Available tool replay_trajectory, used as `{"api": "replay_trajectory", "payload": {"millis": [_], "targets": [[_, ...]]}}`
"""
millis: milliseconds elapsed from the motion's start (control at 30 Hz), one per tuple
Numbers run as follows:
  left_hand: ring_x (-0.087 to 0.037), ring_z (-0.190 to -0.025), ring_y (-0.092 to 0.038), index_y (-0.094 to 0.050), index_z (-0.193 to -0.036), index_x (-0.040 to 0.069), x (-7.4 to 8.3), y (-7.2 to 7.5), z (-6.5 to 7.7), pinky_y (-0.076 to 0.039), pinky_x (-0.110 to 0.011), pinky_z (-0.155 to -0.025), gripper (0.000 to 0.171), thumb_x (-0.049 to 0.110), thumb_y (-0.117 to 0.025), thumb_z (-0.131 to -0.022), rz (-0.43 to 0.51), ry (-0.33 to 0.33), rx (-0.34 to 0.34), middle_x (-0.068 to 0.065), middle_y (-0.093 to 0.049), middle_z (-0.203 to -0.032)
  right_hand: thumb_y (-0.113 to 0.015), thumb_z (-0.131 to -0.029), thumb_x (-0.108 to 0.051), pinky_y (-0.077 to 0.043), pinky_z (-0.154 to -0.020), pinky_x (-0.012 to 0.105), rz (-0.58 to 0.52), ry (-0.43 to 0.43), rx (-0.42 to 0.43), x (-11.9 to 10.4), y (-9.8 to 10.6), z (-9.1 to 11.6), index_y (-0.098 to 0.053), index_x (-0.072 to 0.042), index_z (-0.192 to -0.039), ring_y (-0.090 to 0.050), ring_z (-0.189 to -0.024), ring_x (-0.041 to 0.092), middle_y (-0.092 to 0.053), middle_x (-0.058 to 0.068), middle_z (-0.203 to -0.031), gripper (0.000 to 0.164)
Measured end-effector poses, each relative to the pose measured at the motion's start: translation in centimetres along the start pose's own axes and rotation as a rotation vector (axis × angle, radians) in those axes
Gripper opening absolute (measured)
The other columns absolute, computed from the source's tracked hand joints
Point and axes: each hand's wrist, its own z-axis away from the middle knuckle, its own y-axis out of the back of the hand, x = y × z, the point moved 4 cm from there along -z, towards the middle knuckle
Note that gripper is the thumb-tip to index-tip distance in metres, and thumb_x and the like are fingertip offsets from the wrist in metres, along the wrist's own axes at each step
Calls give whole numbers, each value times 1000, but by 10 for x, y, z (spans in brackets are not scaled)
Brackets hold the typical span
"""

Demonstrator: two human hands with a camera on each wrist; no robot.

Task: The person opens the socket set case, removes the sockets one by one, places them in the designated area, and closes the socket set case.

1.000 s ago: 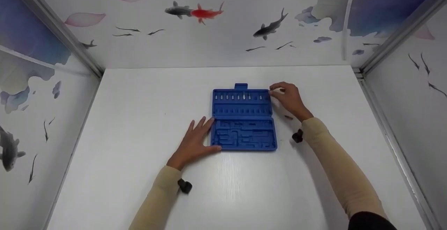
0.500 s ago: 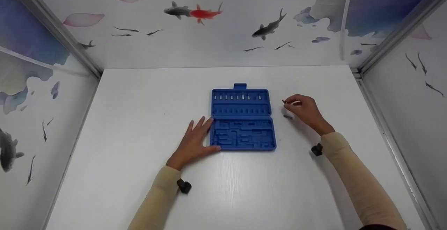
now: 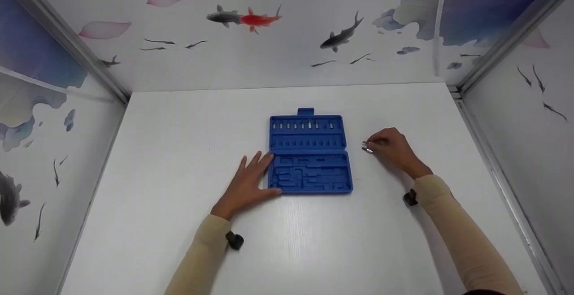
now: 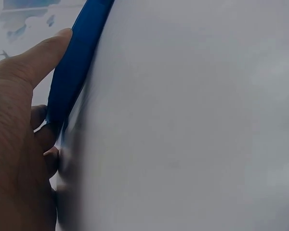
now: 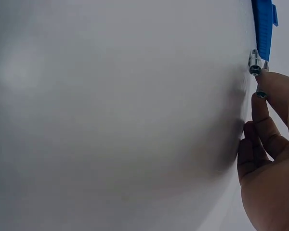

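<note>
A blue socket-set case (image 3: 309, 171) lies open flat on the white table. Along its left edge my left hand (image 3: 246, 187) rests with straight, spread fingers, the thumb (image 4: 48, 55) touching the front edge. To the right of the case, my right hand (image 3: 394, 151) pinches a small metal socket (image 5: 262, 94) between thumb and fingertips. A second shiny socket (image 5: 255, 62) lies on the table right at the thumb tip. Several silver sockets (image 3: 295, 125) stand in the top row of the case, with a gap toward the right end.
Lower slots (image 3: 309, 143) of the lid and the moulded recesses in the near half hold nothing visible. A latch tab (image 3: 306, 111) sticks out from the far edge. Printed white panels wall in the white table (image 3: 179, 174) at the back and sides.
My right hand has moved from the case's upper right corner right and toward me, down to the loose socket, carrying the small socket. My left hand stays on the case.
</note>
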Motion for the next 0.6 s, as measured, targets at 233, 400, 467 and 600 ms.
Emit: {"api": "replay_trajectory", "payload": {"millis": [233, 400, 467, 600], "targets": [[-26, -170, -15, -27, -177, 18, 4, 2, 1, 5, -47, -138, 114, 74, -75, -91, -1, 19, 0, -6, -28, -181, -77, -104, -7, -42, -105, 51, 8, -6, -6, 0, -2, -3, -84, -3, -117, -54, -121, 33, -70, 17, -122, 16], [-25, -171, -15, -26, -177, 19, 3, 0, 1, 5, -47, -138, 114, 76, -74, -91, 1, 14, 8, -4, -27, -181, -78, -102, -4, -40, -104, 48, 20, 1, -5, -1, -1, -5, -84, -3, -115, -53, -119, 33, -72, 16, -118, 15], [-25, -171, -15, -26, -177, 19, 2, -1, 1, 6, -47, -138, 114, 76, -75, -91, 7, 14, 14, -4, -27, -181, -78, -102, -4, -40, -104, 48, 24, 3, -10, -1, -1, -6, -85, -3, -114, -53, -118, 33, -72, 17, -117, 14], [-25, -171, -15, -26, -177, 19, 2, -2, 2, 5, -47, -138, 114, 75, -75, -91, 17, 20, 18, -5, -27, -181, -78, -102, -5, -42, -104, 50, 25, 1, -14, -3, -1, -8, -83, -1, -116, -55, -118, 34, -72, 18, -120, 16]]}}
